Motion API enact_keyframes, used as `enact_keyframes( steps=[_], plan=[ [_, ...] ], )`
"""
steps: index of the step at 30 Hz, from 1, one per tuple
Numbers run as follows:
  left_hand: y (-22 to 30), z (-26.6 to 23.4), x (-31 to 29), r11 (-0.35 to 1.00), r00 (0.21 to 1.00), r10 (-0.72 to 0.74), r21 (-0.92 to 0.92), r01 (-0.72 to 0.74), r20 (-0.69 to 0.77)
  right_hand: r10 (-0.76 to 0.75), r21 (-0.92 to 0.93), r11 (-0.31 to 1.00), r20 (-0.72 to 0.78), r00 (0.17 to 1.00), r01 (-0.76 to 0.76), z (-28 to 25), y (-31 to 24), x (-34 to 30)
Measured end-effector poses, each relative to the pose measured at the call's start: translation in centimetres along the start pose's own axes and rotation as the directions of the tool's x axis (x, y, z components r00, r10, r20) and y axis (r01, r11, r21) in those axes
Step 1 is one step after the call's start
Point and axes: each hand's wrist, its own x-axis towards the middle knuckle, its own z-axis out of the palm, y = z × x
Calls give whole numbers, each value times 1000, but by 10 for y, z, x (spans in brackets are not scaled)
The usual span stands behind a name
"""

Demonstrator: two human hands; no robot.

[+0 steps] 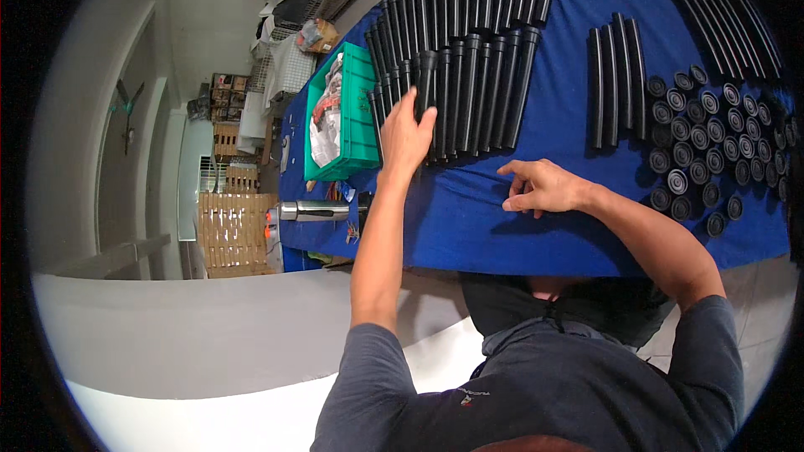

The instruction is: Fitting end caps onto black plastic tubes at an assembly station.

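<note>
A blue cloth [469, 230] covers the table, its near edge at the person's waist. There, a black tube [427, 75] is between the thumb and fingers of the left hand [405, 138], just ahead and slightly right of the palm; its long axis runs away from the person, roughly in line with the fingers, wider end farthest. Whether that hand is clenched on it or merely touching cannot be told. It is clearly the nearer one; the right hand [540, 187] hovers rightward and closer to the body, fingers loosely curled, thumb apart, holding nothing. Around the left grip lie ranks of similar tubes [498, 84], with a green crate [360, 109] to its left and a silver flask [314, 211] left and nearer the person. Well to its right lie four separate tubes [610, 84], then round black caps [682, 153].
</note>
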Motion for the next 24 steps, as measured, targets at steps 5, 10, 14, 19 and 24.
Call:
enact_keyframes(
  steps=[5, 10, 14, 19, 24],
  plan=[
    [-7, 27, 38, 967, 984, -73, 252, 31, 161, -17, 7, 1000, 3, 1000, 17, 0, 4, -1],
    [-15, 36, 41, 958, 967, -73, 286, 1, 243, -31, -68, 997, 14, 999, 32, 0, 2, -1],
    [-10, 39, 45, 950, 964, -80, 313, -3, 253, -35, -102, 994, 8, 999, 36, -1, 3, -1],
    [-11, 43, 47, 946, 974, -78, 323, 5, 213, -39, -127, 991, 11, 999, 41, 0, 4, 0],
    [-16, 51, 39, 930, 990, 9, 362, -60, 140, -35, -126, 991, -3, 999, 34, 0, 5, -4]
  ],
)
